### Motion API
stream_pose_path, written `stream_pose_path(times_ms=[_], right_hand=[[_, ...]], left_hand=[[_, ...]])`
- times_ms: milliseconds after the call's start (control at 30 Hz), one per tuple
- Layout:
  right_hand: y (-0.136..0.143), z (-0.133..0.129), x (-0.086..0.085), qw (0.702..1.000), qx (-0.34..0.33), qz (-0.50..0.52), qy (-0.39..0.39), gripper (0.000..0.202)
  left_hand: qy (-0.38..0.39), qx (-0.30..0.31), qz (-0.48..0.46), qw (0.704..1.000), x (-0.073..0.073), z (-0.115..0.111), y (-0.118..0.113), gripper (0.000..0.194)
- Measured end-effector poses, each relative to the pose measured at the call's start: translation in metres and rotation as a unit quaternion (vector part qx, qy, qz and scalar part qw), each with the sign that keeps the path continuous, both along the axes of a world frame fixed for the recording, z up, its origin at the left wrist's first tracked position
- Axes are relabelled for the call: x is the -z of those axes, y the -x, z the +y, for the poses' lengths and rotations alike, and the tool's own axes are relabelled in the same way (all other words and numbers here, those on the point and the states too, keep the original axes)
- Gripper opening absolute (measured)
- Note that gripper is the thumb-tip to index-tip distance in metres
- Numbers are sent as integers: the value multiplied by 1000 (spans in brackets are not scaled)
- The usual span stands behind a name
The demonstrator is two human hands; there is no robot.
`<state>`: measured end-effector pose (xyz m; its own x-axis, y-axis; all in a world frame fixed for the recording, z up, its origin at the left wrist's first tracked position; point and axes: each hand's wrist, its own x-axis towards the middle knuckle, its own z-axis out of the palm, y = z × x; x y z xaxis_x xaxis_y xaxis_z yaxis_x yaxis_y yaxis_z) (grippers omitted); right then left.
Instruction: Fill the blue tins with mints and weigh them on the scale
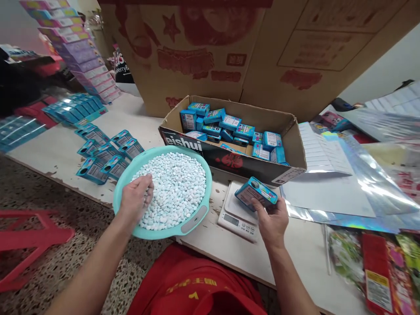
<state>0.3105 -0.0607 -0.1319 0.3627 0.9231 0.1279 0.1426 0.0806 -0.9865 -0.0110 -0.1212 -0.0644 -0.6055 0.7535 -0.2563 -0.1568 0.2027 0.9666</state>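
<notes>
A round turquoise basin (210, 186) full of small pale candies (177, 188) sits at the table's front edge. My left hand (137, 196) is over the candies at the basin's left side, its fingers curled together round several of them. My right hand (271, 214) grips a small blue box (256, 192), tilted above a white digital scale (238, 221). To the left of the basin stand several blue boxes (106, 157) in a group. Behind the basin and scale, an open carton (229, 164) holds many more blue boxes (230, 122), lying in various directions.
A large brown cardboard box (210, 57) rises behind the carton. Stacked pink and purple boxes (85, 54) stand at the back left. White card sheets (324, 192) and shiny film lie right; colourful packets (377, 267) are at the front right. A red stool (36, 238) stands left.
</notes>
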Motion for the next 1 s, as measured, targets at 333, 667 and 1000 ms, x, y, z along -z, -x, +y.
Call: stream_pose_path(times_ms=[333, 667, 1000], right_hand=[[-13, -8, 33, 997, -32, -65, -38, 63], [-51, -40, 42, 992, 86, -77, -40, 43], [-52, -50, 45, 992, 91, -86, 26, 39]], left_hand=[[82, 115, 342, 929, 15, -8, -5, 35], [77, 107, 409, 903, 17, -8, -5, 34], [82, 102, 421, 898, 17, -6, -6, 33]])
